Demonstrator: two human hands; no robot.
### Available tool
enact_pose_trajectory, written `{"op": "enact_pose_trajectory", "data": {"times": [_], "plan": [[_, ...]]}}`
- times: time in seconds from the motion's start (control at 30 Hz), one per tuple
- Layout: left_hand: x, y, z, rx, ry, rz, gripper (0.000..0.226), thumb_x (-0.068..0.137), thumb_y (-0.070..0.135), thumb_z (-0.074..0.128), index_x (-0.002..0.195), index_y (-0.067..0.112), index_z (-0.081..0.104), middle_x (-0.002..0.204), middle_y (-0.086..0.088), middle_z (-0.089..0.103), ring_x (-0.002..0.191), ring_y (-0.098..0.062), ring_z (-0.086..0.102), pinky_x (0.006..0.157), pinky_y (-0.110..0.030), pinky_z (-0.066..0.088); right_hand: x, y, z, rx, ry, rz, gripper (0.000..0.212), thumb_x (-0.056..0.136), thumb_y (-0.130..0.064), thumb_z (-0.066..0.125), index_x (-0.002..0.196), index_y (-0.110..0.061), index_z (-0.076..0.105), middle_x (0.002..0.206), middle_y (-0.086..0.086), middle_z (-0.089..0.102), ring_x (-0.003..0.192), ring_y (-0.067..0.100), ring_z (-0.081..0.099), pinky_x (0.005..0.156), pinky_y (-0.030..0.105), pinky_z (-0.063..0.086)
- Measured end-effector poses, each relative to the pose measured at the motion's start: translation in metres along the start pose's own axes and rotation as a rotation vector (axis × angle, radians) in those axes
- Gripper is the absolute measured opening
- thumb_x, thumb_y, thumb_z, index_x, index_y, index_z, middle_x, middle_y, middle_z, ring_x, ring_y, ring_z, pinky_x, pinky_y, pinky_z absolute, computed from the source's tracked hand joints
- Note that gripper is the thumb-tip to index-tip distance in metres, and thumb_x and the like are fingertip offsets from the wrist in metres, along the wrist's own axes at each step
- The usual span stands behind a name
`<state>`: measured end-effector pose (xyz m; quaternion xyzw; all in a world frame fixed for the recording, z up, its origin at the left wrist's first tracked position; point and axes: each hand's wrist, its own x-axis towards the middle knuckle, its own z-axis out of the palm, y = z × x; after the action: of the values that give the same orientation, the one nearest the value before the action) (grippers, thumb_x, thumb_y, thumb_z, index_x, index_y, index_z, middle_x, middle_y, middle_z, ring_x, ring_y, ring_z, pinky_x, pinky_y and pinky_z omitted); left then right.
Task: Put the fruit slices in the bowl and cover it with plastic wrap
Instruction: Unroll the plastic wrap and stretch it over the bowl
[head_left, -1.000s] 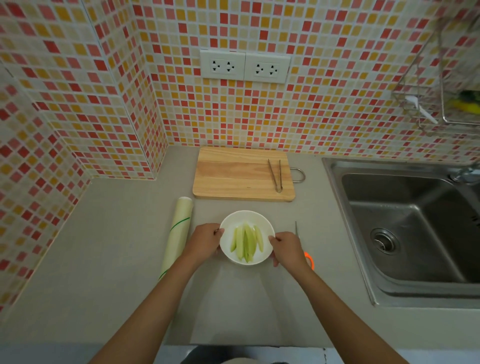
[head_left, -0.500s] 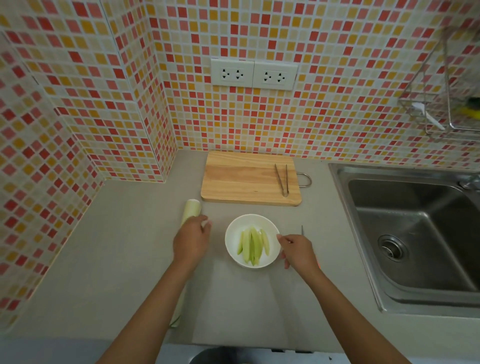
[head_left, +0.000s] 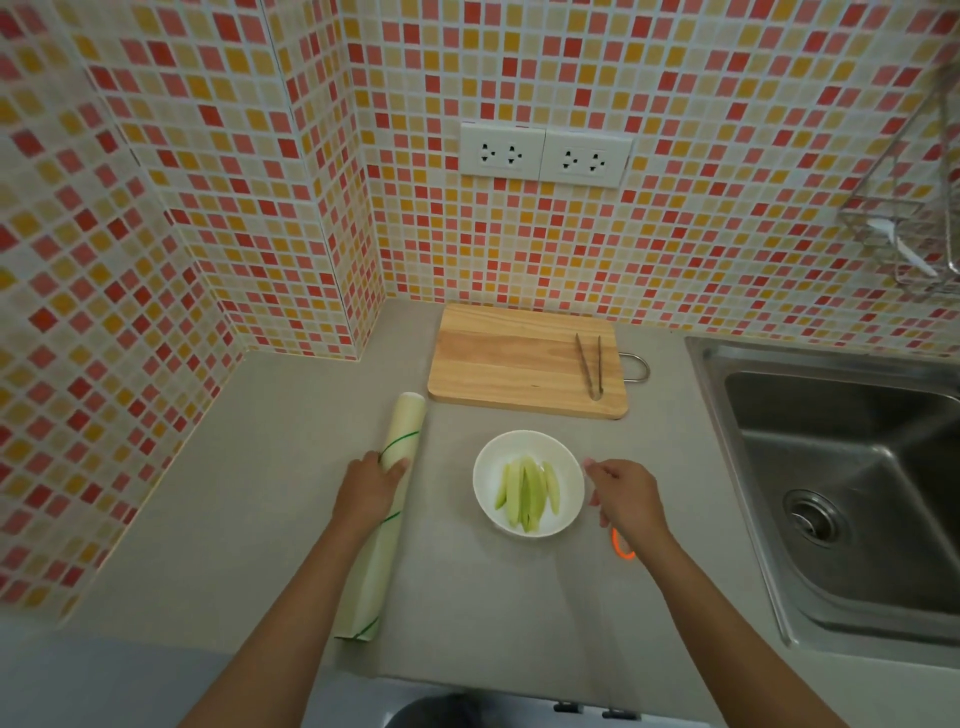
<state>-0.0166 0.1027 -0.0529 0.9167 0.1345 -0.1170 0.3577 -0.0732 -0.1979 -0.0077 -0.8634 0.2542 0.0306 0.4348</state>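
A white bowl (head_left: 485, 486) sits on the grey counter with several pale green fruit slices (head_left: 527, 493) lying side by side in it. To its left lies a long roll of plastic wrap (head_left: 402, 423) with green lines. My left hand (head_left: 370, 488) rests on the roll's middle, fingers curled over it. My right hand (head_left: 626, 496) hovers just right of the bowl, fingers loosely bent and apart, holding nothing that I can see.
A wooden cutting board (head_left: 519, 361) with metal tongs (head_left: 589, 366) lies behind the bowl. An orange-handled tool (head_left: 621, 545) is partly hidden under my right wrist. A steel sink (head_left: 852, 493) fills the right side. Tiled walls stand behind and left.
Both hands left the bowl's rim. My left hand moved left onto the plastic wrap roll. My right hand drew back slightly to the right of the bowl.
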Motion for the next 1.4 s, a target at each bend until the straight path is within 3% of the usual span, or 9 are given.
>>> {"op": "enact_pose_trajectory", "data": {"times": [0.13, 0.3, 0.47, 0.67, 0.93, 1.07, 1.2, 1.33, 1.4], "plan": [[-0.005, 0.015, -0.009, -0.265, -0.016, 0.078, 0.038, 0.095, 0.037, 0.052, 0.114, 0.006, 0.060, 0.099, -0.009, 0.064, 0.087, -0.024, 0.058, 0.067, -0.031, 0.042, 0.002, -0.024, -0.004, 0.084, 0.105, -0.075, 0.029, 0.089, -0.036, 0.060, 0.094, -0.009, 0.072, 0.083, 0.010, 0.070, 0.065, 0.023, 0.060, 0.070, 0.035, 0.054], [-0.014, 0.063, -0.019, -0.545, -0.103, 0.183, 0.029, 0.093, 0.047, 0.049, 0.105, 0.023, 0.063, 0.093, 0.005, 0.066, 0.085, -0.014, 0.062, 0.073, -0.029, 0.047, 0.009, -0.083, -0.005, 0.286, 0.056, -0.201, 0.023, 0.085, -0.028, 0.069, 0.095, -0.008, 0.068, 0.065, -0.001, 0.063, 0.039, 0.004, 0.054, 0.047, 0.014, 0.043], [-0.029, 0.108, -0.013, -0.605, -0.138, 0.297, 0.026, 0.095, 0.044, 0.048, 0.111, 0.026, 0.057, 0.092, 0.010, 0.062, 0.074, 0.003, 0.061, 0.062, -0.014, 0.046, 0.026, -0.135, -0.007, 0.505, -0.050, -0.136, 0.023, 0.084, -0.034, 0.068, 0.095, -0.014, 0.066, 0.079, -0.002, 0.066, 0.054, 0.012, 0.060, 0.049, 0.021, 0.042], [-0.051, 0.120, 0.007, -0.617, -0.159, 0.338, 0.032, 0.095, 0.047, 0.046, 0.118, 0.026, 0.053, 0.088, 0.008, 0.059, 0.080, -0.009, 0.060, 0.067, -0.026, 0.044, 0.041, -0.150, -0.011, 0.588, -0.124, -0.030, 0.019, 0.084, -0.032, 0.068, 0.087, -0.014, 0.063, 0.084, 0.000, 0.066, 0.060, 0.015, 0.060, 0.054, 0.025, 0.043], [-0.059, 0.122, 0.010, -0.583, -0.162, 0.369, 0.020, 0.096, 0.044, 0.045, 0.113, 0.033, 0.048, 0.090, 0.009, 0.060, 0.079, -0.005, 0.060, 0.067, -0.022, 0.045, 0.042, -0.143, -0.012, 0.656, -0.150, 0.090, 0.016, 0.083, -0.014, 0.069, 0.094, -0.003, 0.063, 0.077, 0.004, 0.062, 0.054, 0.014, 0.052, 0.051, 0.024, 0.037], [-0.059, 0.123, 0.011, -0.572, -0.163, 0.366, 0.021, 0.096, 0.044, 0.046, 0.112, 0.031, 0.049, 0.088, 0.008, 0.060, 0.078, -0.007, 0.060, 0.067, -0.024, 0.048, 0.043, -0.143, -0.015, 0.649, -0.169, 0.102, 0.008, 0.085, -0.010, 0.067, 0.081, -0.004, 0.062, 0.071, 0.004, 0.059, 0.052, 0.014, 0.051, 0.050, 0.024, 0.037], [-0.061, 0.122, 0.013, -0.572, -0.146, 0.357, 0.018, 0.096, 0.044, 0.045, 0.109, 0.032, 0.049, 0.087, 0.009, 0.059, 0.078, -0.008, 0.060, 0.067, -0.025, 0.047, 0.044, -0.144, -0.018, 0.707, -0.232, 0.105, 0.015, 0.090, -0.004, 0.058, 0.075, -0.005, 0.057, 0.068, 0.006, 0.055, 0.054, 0.016, 0.051, 0.049, 0.024, 0.037], [-0.059, 0.123, 0.010, -0.613, -0.120, 0.275, 0.027, 0.097, 0.045, 0.042, 0.110, 0.024, 0.052, 0.088, 0.010, 0.059, 0.080, -0.009, 0.058, 0.062, -0.025, 0.041, 0.044, -0.137, -0.023, 0.767, -0.201, 0.126, 0.015, 0.094, -0.008, 0.053, 0.079, -0.007, 0.056, 0.070, 0.004, 0.056, 0.057, 0.016, 0.055, 0.050, 0.025, 0.042], [-0.058, 0.125, 0.008, -0.603, -0.115, 0.276, 0.029, 0.097, 0.046, 0.041, 0.112, 0.023, 0.052, 0.090, 0.010, 0.059, 0.081, -0.009, 0.058, 0.064, -0.026, 0.042, 0.039, -0.134, -0.021, 0.693, -0.205, 0.103, 0.016, 0.095, -0.022, 0.055, 0.085, -0.009, 0.057, 0.071, 0.003, 0.060, 0.056, 0.017, 0.057, 0.051, 0.027, 0.045]]}}
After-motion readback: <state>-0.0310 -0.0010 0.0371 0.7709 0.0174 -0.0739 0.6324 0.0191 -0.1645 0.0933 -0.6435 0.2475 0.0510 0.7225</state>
